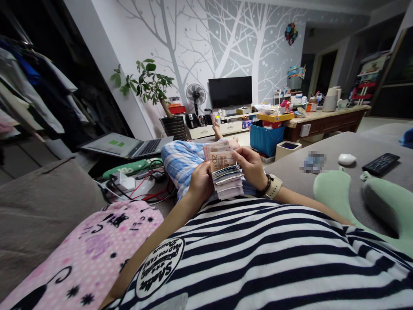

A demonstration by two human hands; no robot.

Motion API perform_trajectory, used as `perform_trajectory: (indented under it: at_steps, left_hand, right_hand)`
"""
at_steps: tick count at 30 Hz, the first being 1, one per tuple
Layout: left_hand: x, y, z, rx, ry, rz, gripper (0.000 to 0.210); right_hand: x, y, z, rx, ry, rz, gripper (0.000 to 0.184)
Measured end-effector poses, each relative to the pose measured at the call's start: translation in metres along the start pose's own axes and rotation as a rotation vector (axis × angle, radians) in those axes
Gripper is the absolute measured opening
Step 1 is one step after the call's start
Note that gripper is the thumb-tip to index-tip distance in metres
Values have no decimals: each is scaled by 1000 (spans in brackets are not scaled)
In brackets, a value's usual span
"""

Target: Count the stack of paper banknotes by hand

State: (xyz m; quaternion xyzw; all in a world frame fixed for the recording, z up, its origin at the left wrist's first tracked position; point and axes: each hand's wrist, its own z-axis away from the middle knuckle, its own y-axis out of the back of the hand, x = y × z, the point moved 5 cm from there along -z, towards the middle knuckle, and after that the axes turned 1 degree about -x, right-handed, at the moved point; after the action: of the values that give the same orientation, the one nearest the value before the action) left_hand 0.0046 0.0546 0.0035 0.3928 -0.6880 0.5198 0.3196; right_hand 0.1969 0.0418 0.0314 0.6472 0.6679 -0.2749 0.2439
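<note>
A stack of banknotes (226, 183) is held in front of my belly, over my lap. My left hand (200, 181) is closed around its left side, thumb on the front. One brownish note (222, 161) marked 20 stands upright at the top, with pinkish notes fanned behind it. The lower notes fold over toward me in layered edges. My right hand (251, 167) pinches the upper right edge of the notes between thumb and fingers. A pale watch and a dark bracelet are on my right wrist.
On the sofa to the right lie a white mouse (346, 159), a black remote control (380, 164) and a green cushion (332, 189). To the left are an open laptop (129, 145), tangled cables and a pink blanket (106, 241). A cluttered table (322, 118) stands beyond.
</note>
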Motion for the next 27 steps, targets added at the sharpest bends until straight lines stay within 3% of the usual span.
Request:
perform_trajectory:
  at_steps: [13, 19, 27]
  left_hand:
    - [2, 4, -1, 29, -45, -32, 16]
    - [0, 0, -2, 16, 9, 47, 16]
    - [0, -3, -2, -16, 11, 62, 19]
  right_hand:
    - [-1, 1, -1, -8, -1, -21, 73]
    - [-3, 0, -1, -12, 0, -12, 74]
    - [-10, -1, -4, -92, 7, -8, 80]
